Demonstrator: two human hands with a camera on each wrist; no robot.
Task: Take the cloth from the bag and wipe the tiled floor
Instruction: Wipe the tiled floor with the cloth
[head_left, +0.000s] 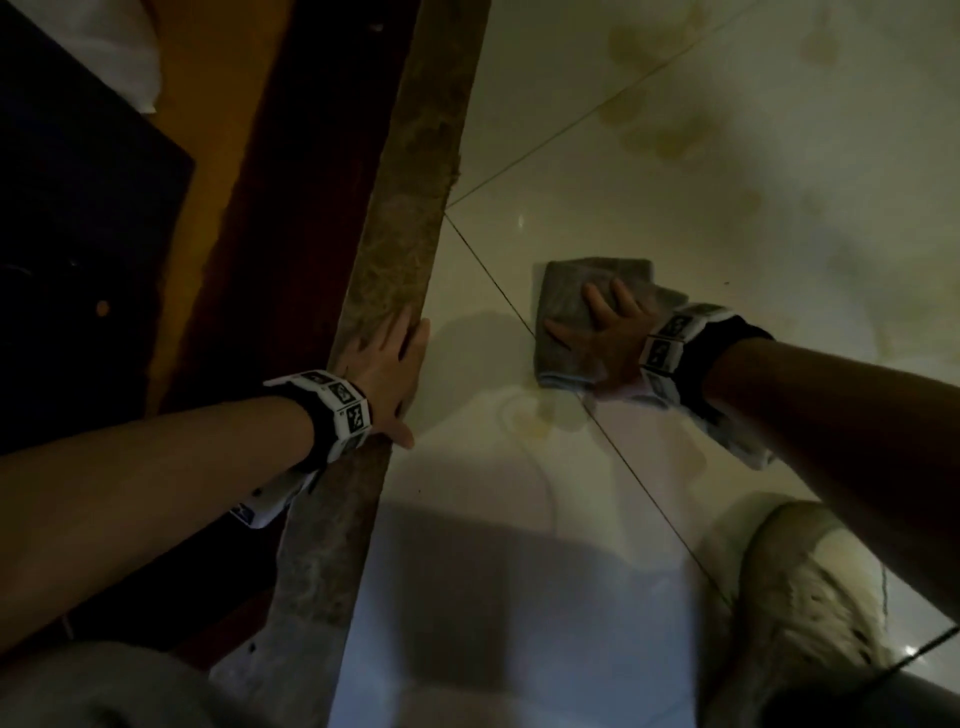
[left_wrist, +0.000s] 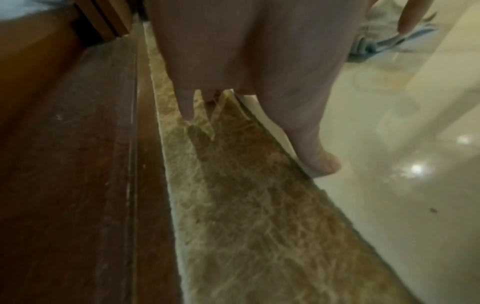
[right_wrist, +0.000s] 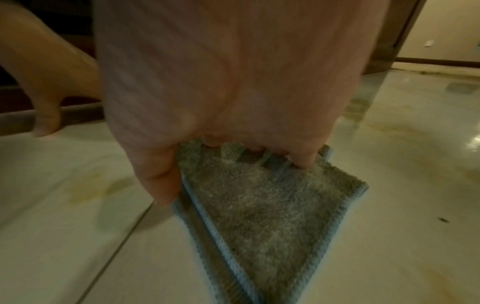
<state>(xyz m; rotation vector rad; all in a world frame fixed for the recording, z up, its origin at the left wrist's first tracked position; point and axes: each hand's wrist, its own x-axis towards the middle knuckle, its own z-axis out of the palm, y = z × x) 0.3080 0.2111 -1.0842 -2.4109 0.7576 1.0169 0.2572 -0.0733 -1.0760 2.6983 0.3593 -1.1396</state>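
A folded grey cloth (head_left: 563, 317) with a pale blue edge lies on the glossy cream tiled floor (head_left: 701, 218), beside a dark grout line. My right hand (head_left: 608, 332) presses flat on it, fingers spread and the thumb along its near edge. The right wrist view shows the palm (right_wrist: 221, 92) over the cloth (right_wrist: 272, 216), fingertips pushing into the pile. My left hand (head_left: 387, 374) rests flat on a mottled brown stone threshold strip (head_left: 410, 234), fingers straight, holding nothing. In the left wrist view the hand (left_wrist: 259, 82) lies on the strip (left_wrist: 246, 216), the index finger at its edge.
Yellowish stains (head_left: 665, 135) mark the tiles beyond the cloth, and a faint one (head_left: 540, 415) lies just near it. A pale shoe (head_left: 795, 597) stands at the lower right. Left of the strip are dark red wood (head_left: 291, 234) and a black object (head_left: 78, 234).
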